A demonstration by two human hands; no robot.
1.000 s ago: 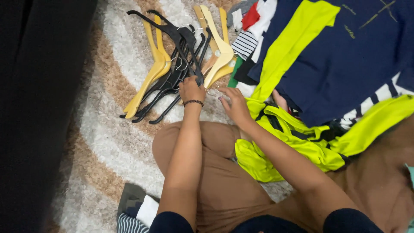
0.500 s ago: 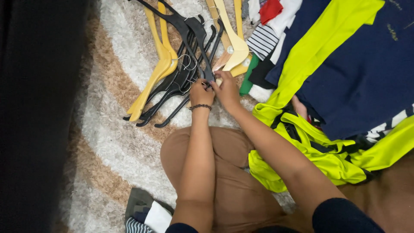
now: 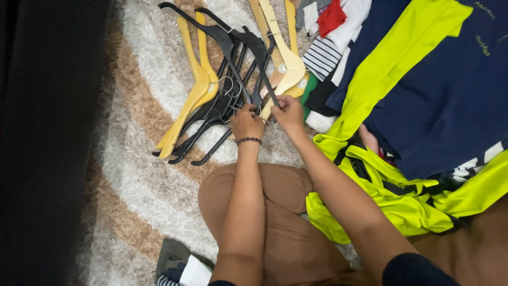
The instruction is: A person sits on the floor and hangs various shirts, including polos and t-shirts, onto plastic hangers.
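Now both hands have slid a little further up the shaggy grey-and-tan rug (image 3: 132, 175) into the hanger heap than half a second ago. The left hand (image 3: 246, 123) and right hand (image 3: 289, 113) are curled tight around a slim black plastic clothes hanger (image 3: 248, 58), which lies tilted atop other black hangers, between yellow wooden hangers (image 3: 196, 90) and pale wooden hangers (image 3: 283, 53).

Beaded wristband (image 3: 248, 141), brown trousers (image 3: 280, 233)
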